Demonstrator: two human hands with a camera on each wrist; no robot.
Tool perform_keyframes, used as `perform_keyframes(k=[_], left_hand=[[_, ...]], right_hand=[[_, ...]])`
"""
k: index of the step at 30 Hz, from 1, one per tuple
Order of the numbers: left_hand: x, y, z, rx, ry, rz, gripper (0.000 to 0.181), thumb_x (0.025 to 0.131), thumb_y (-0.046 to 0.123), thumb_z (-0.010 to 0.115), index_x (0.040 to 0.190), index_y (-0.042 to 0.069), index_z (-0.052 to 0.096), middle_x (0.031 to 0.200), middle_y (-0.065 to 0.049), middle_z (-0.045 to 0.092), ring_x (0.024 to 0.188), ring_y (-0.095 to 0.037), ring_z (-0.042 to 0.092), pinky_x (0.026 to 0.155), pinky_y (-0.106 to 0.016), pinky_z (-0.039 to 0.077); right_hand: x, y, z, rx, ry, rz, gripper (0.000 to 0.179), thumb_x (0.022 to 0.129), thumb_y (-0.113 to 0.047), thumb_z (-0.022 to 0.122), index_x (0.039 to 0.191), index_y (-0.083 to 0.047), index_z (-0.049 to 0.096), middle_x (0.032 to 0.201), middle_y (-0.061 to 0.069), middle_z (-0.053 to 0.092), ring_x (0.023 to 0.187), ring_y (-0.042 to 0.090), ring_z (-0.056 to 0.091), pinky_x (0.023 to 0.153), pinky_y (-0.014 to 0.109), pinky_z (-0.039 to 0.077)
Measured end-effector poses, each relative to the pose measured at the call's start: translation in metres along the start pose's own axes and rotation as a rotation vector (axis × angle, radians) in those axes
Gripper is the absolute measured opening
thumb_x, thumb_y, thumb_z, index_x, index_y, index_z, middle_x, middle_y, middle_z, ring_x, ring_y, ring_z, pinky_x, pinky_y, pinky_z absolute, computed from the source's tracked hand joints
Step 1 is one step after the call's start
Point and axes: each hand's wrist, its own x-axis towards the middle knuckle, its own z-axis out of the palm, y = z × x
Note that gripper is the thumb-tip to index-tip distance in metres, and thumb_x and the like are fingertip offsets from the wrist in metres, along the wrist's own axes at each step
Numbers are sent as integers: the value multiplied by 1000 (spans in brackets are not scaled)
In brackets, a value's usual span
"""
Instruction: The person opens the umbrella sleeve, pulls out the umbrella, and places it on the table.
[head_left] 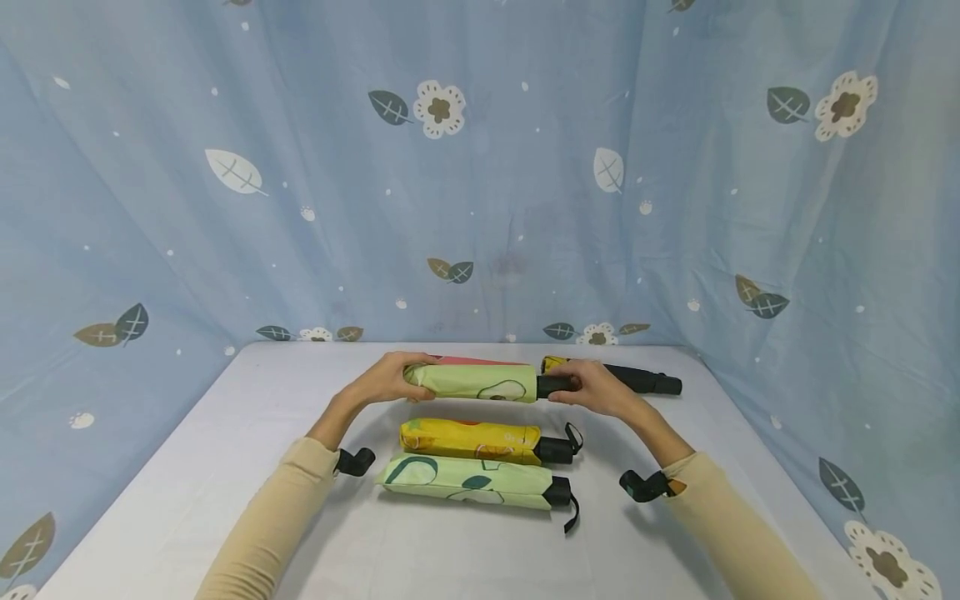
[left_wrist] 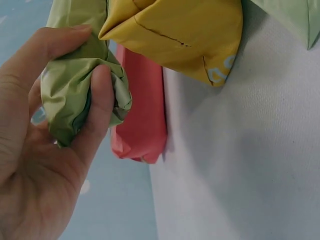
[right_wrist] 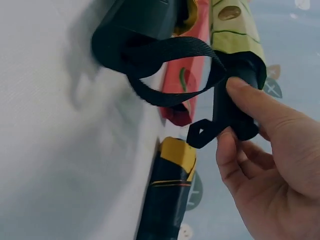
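Note:
Both hands hold one folded light-green umbrella point(head_left: 472, 381) with an avocado print, level above the back of the table. My left hand point(head_left: 390, 379) pinches its cloth end; in the left wrist view thumb and fingers bunch the green cloth point(left_wrist: 75, 95). At the other end my right hand point(head_left: 592, 387) grips the black handle point(right_wrist: 235, 100), from which a small strap loop hangs. Behind it, mostly hidden in the head view, lies a pink-red umbrella point(left_wrist: 142, 105). A yellow umbrella point(head_left: 468, 441) with a black handle lies nearer, in front of the held one.
Closest to the person is another light-green umbrella point(head_left: 468, 482), its strap trailing on the white table point(head_left: 465, 550). A black umbrella with a yellow end point(head_left: 637, 379) lies at the back right, partly behind the right hand. A blue patterned curtain point(head_left: 510, 208) surrounds the table.

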Motion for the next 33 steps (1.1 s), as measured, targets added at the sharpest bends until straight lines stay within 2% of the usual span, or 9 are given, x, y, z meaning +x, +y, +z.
perform_keyframes(k=[3, 8, 17, 19, 22, 25, 27, 30, 33], left_hand=[[1, 1, -1, 8, 7, 15, 57, 78, 32, 82, 131, 24, 62, 104, 0, 68, 77, -16, 58, 70, -32, 49], [2, 2, -2, 9, 11, 32, 58, 78, 31, 81, 132, 22, 62, 101, 1, 68, 76, -16, 58, 71, -33, 49], [5, 7, -1, 4, -7, 29, 56, 80, 32, 81, 131, 21, 62, 103, -1, 68, 72, -16, 58, 64, -31, 51], [4, 8, 0, 2, -17, 24, 55, 80, 32, 81, 131, 20, 63, 105, -3, 67, 70, -15, 57, 62, -31, 51], [4, 9, 1, 9, -32, 17, 56, 80, 32, 81, 131, 20, 62, 108, -5, 66, 71, -15, 57, 61, -30, 50], [4, 9, 2, 4, -44, 22, 56, 80, 31, 81, 131, 19, 61, 110, -7, 65, 75, -16, 57, 63, -31, 51], [4, 10, 2, -4, -48, 25, 56, 80, 31, 81, 131, 19, 61, 110, -8, 65, 77, -17, 58, 64, -31, 51], [5, 10, 2, -14, -56, 20, 57, 80, 31, 82, 131, 19, 60, 110, -9, 65, 78, -19, 58, 66, -33, 52], [5, 11, 2, -17, -61, 14, 57, 79, 32, 82, 131, 20, 60, 111, -9, 64, 79, -19, 59, 66, -33, 52]], right_hand=[[0, -1, 0, -22, -36, 12, 44, 92, -29, 69, 130, -6, 62, 79, -3, 61, 59, 6, 46, 59, 24, 42], [-1, 0, 2, -27, -62, 43, 45, 95, -30, 64, 134, -7, 58, 96, -1, 66, 63, 6, 50, 64, 24, 45], [1, -3, 10, -60, 38, 8, 56, 88, -38, 72, 131, -5, 61, 118, 11, 69, 85, 12, 63, 70, 29, 50], [0, -3, 11, -60, 38, 10, 56, 88, -38, 72, 132, -4, 61, 118, 13, 69, 81, 15, 63, 68, 31, 51], [-1, -2, 12, -79, 46, 12, 56, 89, -37, 70, 134, -5, 60, 126, 15, 67, 95, 22, 68, 79, 37, 56], [-2, 0, 13, -97, 59, 5, 57, 90, -37, 69, 135, -4, 59, 132, 17, 63, 109, 29, 67, 91, 45, 54], [-4, 2, 12, -93, 61, -1, 57, 91, -37, 68, 136, -3, 58, 134, 18, 61, 98, 31, 69, 93, 47, 53], [-5, 3, 11, -93, 66, -13, 57, 91, -37, 68, 136, -3, 58, 134, 18, 61, 92, 29, 70, 90, 46, 54], [-6, 5, 11, -90, 70, -17, 56, 91, -38, 68, 135, -4, 59, 123, 16, 68, 73, 20, 66, 73, 36, 56]])
